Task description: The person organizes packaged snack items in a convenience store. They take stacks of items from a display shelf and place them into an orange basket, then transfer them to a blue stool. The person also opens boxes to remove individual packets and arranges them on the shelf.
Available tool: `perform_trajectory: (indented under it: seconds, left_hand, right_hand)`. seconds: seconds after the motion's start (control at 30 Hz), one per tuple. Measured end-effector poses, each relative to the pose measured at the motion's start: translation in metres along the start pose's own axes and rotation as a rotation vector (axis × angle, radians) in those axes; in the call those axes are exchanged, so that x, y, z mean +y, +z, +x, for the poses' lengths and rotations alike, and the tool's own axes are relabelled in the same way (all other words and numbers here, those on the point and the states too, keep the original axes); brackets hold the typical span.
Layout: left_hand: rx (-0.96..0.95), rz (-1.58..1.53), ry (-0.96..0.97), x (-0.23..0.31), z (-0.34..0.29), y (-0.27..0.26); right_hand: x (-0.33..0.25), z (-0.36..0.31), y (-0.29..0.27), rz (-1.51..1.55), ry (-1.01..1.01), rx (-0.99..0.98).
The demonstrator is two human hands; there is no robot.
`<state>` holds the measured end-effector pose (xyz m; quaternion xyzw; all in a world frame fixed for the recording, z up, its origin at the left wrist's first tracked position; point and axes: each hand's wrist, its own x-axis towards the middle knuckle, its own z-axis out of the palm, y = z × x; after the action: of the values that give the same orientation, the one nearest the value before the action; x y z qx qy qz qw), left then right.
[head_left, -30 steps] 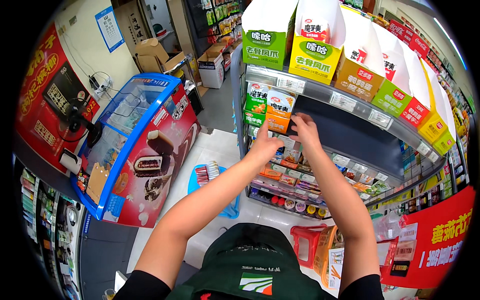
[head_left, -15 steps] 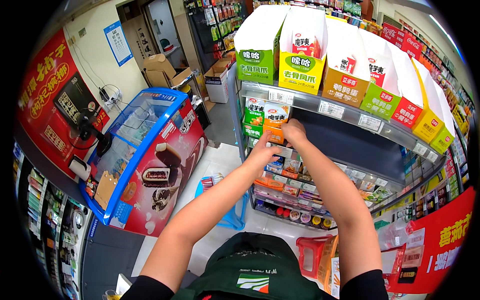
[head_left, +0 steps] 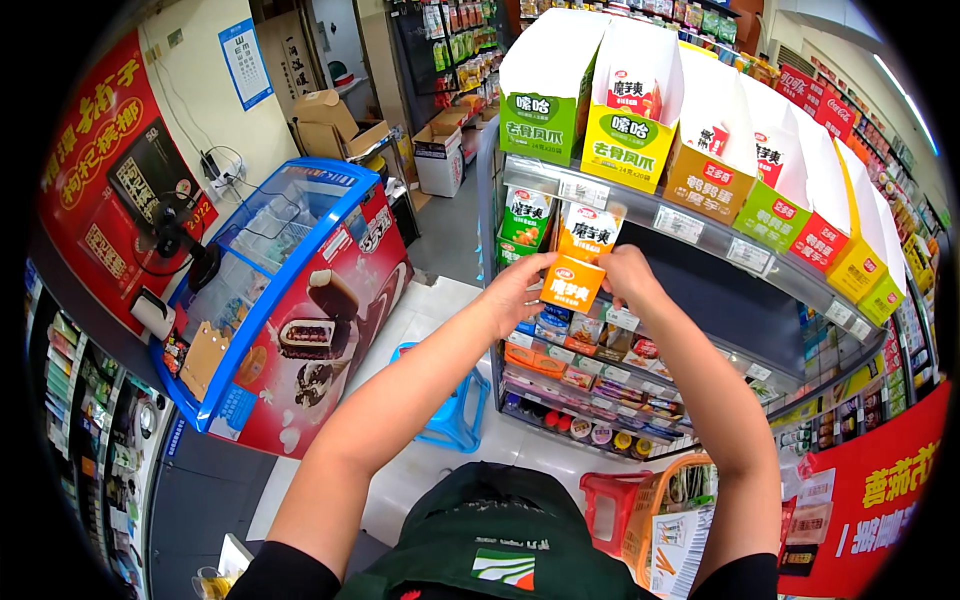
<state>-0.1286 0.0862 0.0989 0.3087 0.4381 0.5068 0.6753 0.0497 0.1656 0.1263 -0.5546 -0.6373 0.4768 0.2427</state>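
Orange box point(head_left: 572, 285) at L end of 2nd shelf, just R of green box point(head_left: 526, 220), looks fwd of shelf lip. R hand point(head_left: 630, 278) fingers clamped on its right side; L hand point(head_left: 517, 297) at left edge, fingers part-spread, can't tell if gripping. Risk IMO: uneven hold → box tips fwd, contents (n/v) spill; top could snag upper price rail point(head_left: 680, 222), or side drag green box. Tight L + above; more room R along dark shelf point(head_left: 720, 290) & out front.
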Motion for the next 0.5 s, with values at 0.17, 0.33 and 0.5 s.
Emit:
perform_trajectory:
  seconds: [0.17,0.33,0.5]
  left_hand:
    - [-0.029,-0.125,-0.075,0.007,-0.007,0.006]
    - [-0.227,-0.196,-0.216,0.005,-0.024,0.004]
    - [-0.242,-0.195,-0.155,-0.029,-0.047,-0.013]
  right_hand:
    - [-0.003,-0.045,0.012,0.098,-0.004,-0.033]
    - [0.000,-0.078,0.018,-0.025,-0.054,-0.005]
    - [0.040,-0.099,0.037,-0.206,-0.242,0.016]
